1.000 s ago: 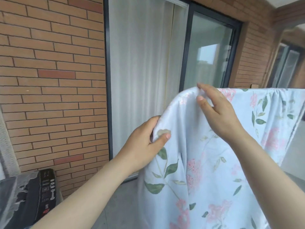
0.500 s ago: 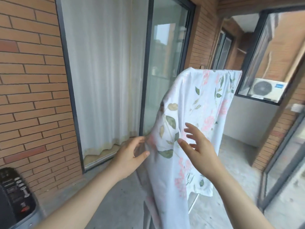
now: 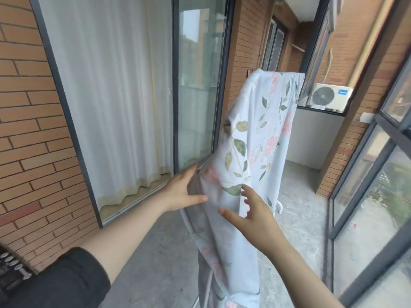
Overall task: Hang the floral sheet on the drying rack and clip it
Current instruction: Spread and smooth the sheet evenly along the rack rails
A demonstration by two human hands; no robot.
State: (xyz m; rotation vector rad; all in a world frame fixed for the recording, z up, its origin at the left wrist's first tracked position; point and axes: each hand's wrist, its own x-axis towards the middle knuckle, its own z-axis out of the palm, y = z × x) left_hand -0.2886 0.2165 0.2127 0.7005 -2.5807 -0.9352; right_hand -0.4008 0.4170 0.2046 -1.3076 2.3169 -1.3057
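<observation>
One limp, creased floral sheet (image 3: 262, 121)

Floral sheet (image 3: 262, 134): hangs draped over the top of the drying rack (image 3: 280, 207), falling nearly to the floor.
Left hand (image 3: 181, 192): touches the sheet's left edge, fingers (image 3: 186, 177) straight, thumb laid across the cloth.
Right hand (image 3: 255, 216): hovers before the sheet's lower half, fingers spread; contact unclear.
Surroundings: white curtain (image 3: 106, 96) behind glass, brick wall (image 3: 29, 141), air-conditioner unit (image 3: 329, 97) at right.

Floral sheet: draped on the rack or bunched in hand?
Draped: floral sheet hangs over the drying rack top, down toward the floor. No clip visible.
</observation>
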